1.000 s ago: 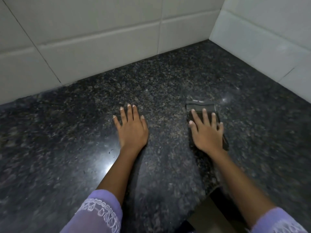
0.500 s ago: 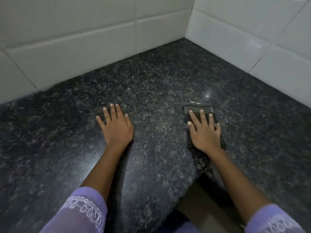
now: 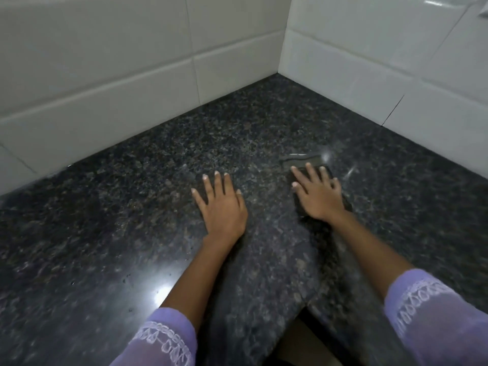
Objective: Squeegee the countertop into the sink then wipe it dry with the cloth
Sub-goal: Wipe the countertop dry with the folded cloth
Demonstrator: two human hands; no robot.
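Observation:
A dark grey folded cloth (image 3: 303, 161) lies flat on the black speckled granite countertop (image 3: 132, 207). My right hand (image 3: 319, 194) presses down on it with fingers spread, covering most of it; only its far edge shows beyond my fingertips. My left hand (image 3: 221, 207) rests flat on the bare stone to the left of the cloth, fingers apart and holding nothing. No squeegee and no sink are in view.
White tiled walls (image 3: 105, 88) meet in a corner behind the counter, one along the back left and one along the right (image 3: 396, 62). The counter's front edge forms an inner corner near my body at the bottom (image 3: 303, 307). A light reflection glares on the stone at lower left.
The view has shifted, so the wall corner now sits further right. My right hand has slid the cloth slightly away from me, toward the corner. My left hand stays flat on the stone.

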